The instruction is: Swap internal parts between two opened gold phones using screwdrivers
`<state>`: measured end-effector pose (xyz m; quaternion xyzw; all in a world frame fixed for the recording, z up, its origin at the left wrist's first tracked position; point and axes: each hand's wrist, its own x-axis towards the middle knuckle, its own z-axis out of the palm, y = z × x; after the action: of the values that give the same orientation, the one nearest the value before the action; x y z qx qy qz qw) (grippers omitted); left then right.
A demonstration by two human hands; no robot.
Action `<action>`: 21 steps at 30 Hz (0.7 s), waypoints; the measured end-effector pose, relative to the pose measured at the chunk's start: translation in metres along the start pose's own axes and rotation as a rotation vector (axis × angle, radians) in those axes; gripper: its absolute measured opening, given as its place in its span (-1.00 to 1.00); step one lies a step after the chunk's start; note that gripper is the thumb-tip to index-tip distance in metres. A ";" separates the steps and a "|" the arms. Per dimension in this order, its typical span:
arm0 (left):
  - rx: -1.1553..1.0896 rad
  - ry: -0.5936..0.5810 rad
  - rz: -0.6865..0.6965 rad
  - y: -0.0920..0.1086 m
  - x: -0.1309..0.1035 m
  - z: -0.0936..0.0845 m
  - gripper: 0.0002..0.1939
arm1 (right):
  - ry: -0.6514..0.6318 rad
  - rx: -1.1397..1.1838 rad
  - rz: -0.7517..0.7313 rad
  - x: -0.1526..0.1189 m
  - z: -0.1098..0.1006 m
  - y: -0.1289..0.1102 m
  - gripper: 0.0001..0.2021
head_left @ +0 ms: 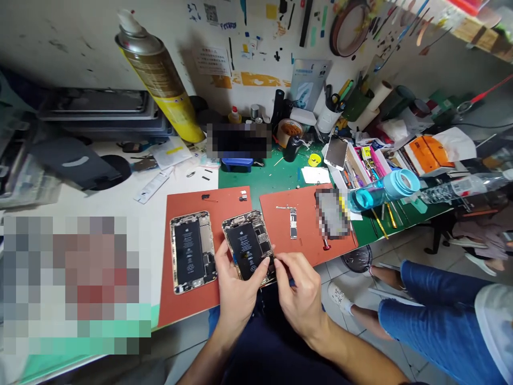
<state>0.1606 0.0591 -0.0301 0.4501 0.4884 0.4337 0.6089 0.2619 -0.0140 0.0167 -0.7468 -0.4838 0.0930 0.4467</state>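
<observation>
My left hand (237,283) grips an opened smartphone (245,247) by its lower part, thumb across the lower right corner. A black battery and part of a circuit board show inside its frame. At the phone's right edge, my right hand (298,286) has thumb and index finger pinched together; whatever is between them is hidden. A second opened smartphone (191,251), also with a black battery, lies left of my hands on a red-brown mat (166,299). On the right mat (304,254) is a loose narrow circuit board (293,222).
A screwdriver with a red end (326,246) lies at the right mat's front edge. Behind stand a blue bottle (385,190), a pink-edged tool tray (371,166) and a tall yellow spray can (172,101). Another person's legs (425,305) are close on the right.
</observation>
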 end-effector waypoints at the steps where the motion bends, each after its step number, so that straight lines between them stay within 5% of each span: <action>1: -0.005 -0.009 -0.007 0.000 0.000 0.000 -0.08 | -0.002 0.012 -0.001 0.000 -0.001 0.000 -0.75; 11: -0.047 0.005 -0.016 -0.002 -0.002 0.003 -0.05 | -0.080 0.019 0.048 -0.002 -0.002 -0.002 -0.71; 21: 0.044 0.150 0.186 -0.009 -0.012 0.010 -0.20 | -0.123 -0.009 0.086 -0.008 0.006 -0.006 -0.65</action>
<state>0.1693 0.0445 -0.0356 0.4730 0.4980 0.5099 0.5179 0.2503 -0.0164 0.0157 -0.7617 -0.4782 0.1555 0.4087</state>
